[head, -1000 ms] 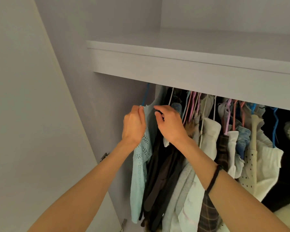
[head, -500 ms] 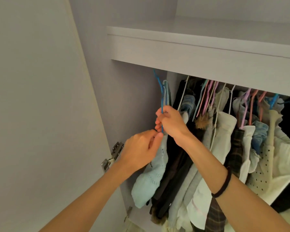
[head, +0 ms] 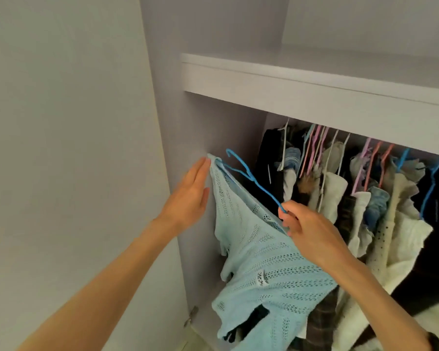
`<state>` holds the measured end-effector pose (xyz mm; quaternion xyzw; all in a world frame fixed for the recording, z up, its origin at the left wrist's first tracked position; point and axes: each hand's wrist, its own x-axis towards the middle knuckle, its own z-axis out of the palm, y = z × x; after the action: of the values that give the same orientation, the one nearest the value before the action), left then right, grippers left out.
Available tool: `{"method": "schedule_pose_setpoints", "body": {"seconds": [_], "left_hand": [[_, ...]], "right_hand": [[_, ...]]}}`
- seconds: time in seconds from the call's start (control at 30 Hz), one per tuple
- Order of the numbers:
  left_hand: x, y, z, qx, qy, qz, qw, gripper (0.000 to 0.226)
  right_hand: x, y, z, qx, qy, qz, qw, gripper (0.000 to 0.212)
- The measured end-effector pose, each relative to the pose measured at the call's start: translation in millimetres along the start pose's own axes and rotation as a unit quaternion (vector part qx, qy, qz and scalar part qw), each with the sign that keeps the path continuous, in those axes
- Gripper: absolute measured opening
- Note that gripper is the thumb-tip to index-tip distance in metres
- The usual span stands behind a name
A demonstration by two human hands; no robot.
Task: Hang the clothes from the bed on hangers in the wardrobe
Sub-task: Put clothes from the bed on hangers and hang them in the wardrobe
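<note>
Head view: I see both bare arms reaching up into the open wardrobe (head: 213, 122). The right hand (head: 307, 229) grips the lower end of a blue hanger (head: 249, 176), with its fingers (head: 288, 220) curled round the wire and round the edge of the light blue knit top (head: 264, 262) beside it. The hanger is tilted, its hook pointing up and to the left, clear of the rail area and not hooked on anything I can see. The knit top is on the hanger: one shoulder is drawn up over the upper left end, and the rest of the garment hangs down and to the right below the right wrist, with a small label showing on the fabric. The left hand (head: 190, 196) is flat, fingers straight and together, the fingertips touching the top corner of the knit top; it holds nothing. Behind the left hand is the wardrobe side wall, and to the far left the open wardrobe door (head: 61, 148). Above, a white shelf (head: 289, 82) spans the wardrobe. Below the shelf, a row of hung clothes (head: 352, 198) fills the space to the right of the knit top, on white, pink and blue hangers, packed closely together. A hinge (head: 192, 316) is visible low on the side wall.
</note>
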<state>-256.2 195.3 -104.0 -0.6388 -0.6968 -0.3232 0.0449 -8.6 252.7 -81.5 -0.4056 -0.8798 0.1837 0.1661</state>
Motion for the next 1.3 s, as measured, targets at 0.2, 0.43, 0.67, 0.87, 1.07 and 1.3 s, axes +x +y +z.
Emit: {"method": "schedule_pose_setpoints", "body": {"seconds": [0.2, 0.43, 0.67, 0.87, 1.07, 1.3], "left_hand": [[-27.6, 27.5, 17.1, 0.047, -0.001, -0.062, 0.997, 0.059], [-103.9, 48.2, -37.4, 0.056, 0.105, -0.12, 0.986, 0.051], [-243.1, 50.9, -122.5, -0.014, 0.026, -0.275, 0.961, 0.027], [-392.4, 66.5, -181.9, -0.054, 0.059, -0.382, 0.921, 0.019], [-513.1, 120.7, -218.5, 0.058, 0.249, -0.475, 0.842, 0.015], [-600.9, 224.5, -252.9, 0.243, 0.434, -0.541, 0.678, 0.015]], "right_hand": [[-37.9, 20.2, -15.1, 0.009, 0.02, -0.125, 0.992, 0.018], [-55.1, 16.0, -33.6, 0.065, 0.062, -0.212, 0.973, 0.019], [-68.4, -51.9, 0.1, 0.099, 0.001, -0.293, 0.951, 0.018], [-104.4, -144.3, 70.7, 0.098, -0.066, -0.357, 0.927, 0.021], [-165.6, -247.6, 130.0, 0.16, -0.057, -0.46, 0.871, 0.028], [-257.1, -356.0, 166.4, 0.317, -0.119, -0.599, 0.726, 0.03]]}}
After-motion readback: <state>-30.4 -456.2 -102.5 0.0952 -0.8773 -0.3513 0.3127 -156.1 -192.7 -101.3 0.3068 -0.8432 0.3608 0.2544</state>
